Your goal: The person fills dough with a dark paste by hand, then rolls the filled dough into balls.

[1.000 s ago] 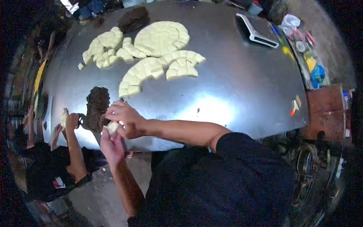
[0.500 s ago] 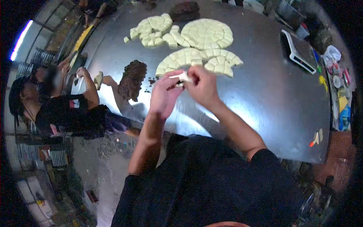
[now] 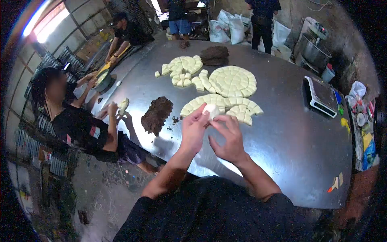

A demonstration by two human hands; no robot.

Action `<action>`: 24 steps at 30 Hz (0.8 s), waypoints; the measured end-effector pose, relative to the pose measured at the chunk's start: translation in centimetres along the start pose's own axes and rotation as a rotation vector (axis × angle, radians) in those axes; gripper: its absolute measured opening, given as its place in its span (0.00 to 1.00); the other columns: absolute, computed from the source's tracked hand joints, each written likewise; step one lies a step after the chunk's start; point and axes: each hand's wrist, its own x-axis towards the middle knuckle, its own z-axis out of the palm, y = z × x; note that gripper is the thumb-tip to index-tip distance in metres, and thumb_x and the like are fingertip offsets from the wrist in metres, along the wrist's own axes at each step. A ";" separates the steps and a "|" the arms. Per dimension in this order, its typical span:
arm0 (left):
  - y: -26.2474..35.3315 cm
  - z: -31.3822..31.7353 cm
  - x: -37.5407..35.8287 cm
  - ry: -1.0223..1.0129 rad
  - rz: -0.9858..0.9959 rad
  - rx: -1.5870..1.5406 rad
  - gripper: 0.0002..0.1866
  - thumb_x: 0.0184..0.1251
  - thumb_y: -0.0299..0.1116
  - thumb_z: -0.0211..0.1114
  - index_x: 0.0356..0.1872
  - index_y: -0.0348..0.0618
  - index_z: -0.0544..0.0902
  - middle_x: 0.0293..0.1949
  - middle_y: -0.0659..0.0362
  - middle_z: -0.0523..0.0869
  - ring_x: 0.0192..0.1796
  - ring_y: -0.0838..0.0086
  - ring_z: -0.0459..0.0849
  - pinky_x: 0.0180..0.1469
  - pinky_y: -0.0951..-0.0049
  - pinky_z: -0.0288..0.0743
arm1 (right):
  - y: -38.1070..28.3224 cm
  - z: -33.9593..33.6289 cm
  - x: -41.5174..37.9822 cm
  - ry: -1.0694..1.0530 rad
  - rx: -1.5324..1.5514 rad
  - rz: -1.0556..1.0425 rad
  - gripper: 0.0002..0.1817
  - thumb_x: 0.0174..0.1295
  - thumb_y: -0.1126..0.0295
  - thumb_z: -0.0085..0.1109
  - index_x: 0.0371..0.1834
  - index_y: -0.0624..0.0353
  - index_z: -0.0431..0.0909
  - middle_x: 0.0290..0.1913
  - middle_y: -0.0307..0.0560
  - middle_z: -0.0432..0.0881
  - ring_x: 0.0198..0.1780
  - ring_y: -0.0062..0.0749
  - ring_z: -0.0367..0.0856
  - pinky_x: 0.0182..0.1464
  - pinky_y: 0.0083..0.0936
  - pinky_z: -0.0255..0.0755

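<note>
A small, smooth white dough ball [image 3: 211, 109] sits between the thumb and fingers of my left hand [image 3: 193, 131], raised over the metal table. Beside it is my right hand [image 3: 229, 139], fingers and thumb spread, fingertips right at the ball's lower side. Just beyond my hands lies a half-round of pale dough [image 3: 201, 104] cut into pieces. Behind that are a full cut dough round [image 3: 233, 81] and a partly broken-up one [image 3: 183, 64]. Left of my hands is a crumbly dark brown mass [image 3: 157, 117] with loose crumbs around it.
A white scale [image 3: 321, 97] stands at the table's right side, and a scraper [image 3: 335, 183] lies near the front right corner. Another brown mound [image 3: 215, 55] is at the back. A co-worker [image 3: 86, 127] handles dough at the left edge; other people stand farther off.
The view has tilted up, showing more of the far room. The dough between my hands now looks like a round ball. My right hand has opened from its pinch.
</note>
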 end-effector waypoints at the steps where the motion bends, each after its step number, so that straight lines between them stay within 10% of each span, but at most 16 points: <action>1: 0.6 0.1 0.0 0.025 0.015 -0.025 0.21 0.72 0.30 0.57 0.63 0.32 0.72 0.46 0.56 0.85 0.41 0.78 0.82 0.44 0.80 0.77 | -0.3 -0.1 0.3 0.015 0.018 0.001 0.12 0.44 0.80 0.67 0.32 0.60 0.76 0.27 0.44 0.75 0.29 0.36 0.78 0.30 0.27 0.72; 5: -0.6 -0.4 -0.1 -0.060 0.030 0.028 0.15 0.74 0.32 0.56 0.52 0.33 0.80 0.38 0.59 0.84 0.33 0.82 0.79 0.37 0.81 0.74 | 0.5 -0.6 0.6 -0.024 0.125 0.405 0.13 0.41 0.82 0.67 0.32 0.59 0.76 0.29 0.43 0.76 0.32 0.36 0.78 0.33 0.27 0.72; 10: 1.0 0.8 -1.8 -0.144 0.154 0.367 0.12 0.75 0.32 0.54 0.45 0.34 0.82 0.34 0.64 0.82 0.32 0.85 0.76 0.35 0.83 0.71 | -0.1 -1.1 0.5 -0.051 -0.151 0.039 0.13 0.42 0.81 0.68 0.32 0.59 0.76 0.32 0.43 0.77 0.35 0.37 0.78 0.35 0.29 0.72; 16: 1.1 0.2 -1.7 -0.152 0.063 0.136 0.13 0.72 0.28 0.53 0.51 0.34 0.80 0.39 0.60 0.85 0.39 0.79 0.83 0.42 0.80 0.77 | -0.5 -1.2 0.0 -0.038 0.082 0.435 0.12 0.46 0.77 0.69 0.32 0.61 0.76 0.31 0.44 0.76 0.34 0.40 0.78 0.38 0.34 0.74; 20: 1.0 0.4 -1.3 -0.222 -0.214 0.186 0.15 0.77 0.32 0.47 0.51 0.35 0.79 0.40 0.63 0.81 0.41 0.85 0.75 0.44 0.83 0.70 | 1.4 0.7 -2.0 0.060 -0.165 0.061 0.11 0.44 0.79 0.65 0.32 0.58 0.76 0.30 0.43 0.75 0.34 0.39 0.78 0.36 0.31 0.72; 24: 0.5 -1.1 -0.5 -0.246 0.114 0.589 0.13 0.75 0.30 0.51 0.51 0.33 0.79 0.34 0.62 0.83 0.35 0.83 0.78 0.38 0.80 0.72 | -1.1 1.1 -3.3 -0.090 -0.160 0.078 0.21 0.44 0.78 0.59 0.46 0.56 0.80 0.53 0.52 0.74 0.52 0.49 0.73 0.50 0.41 0.68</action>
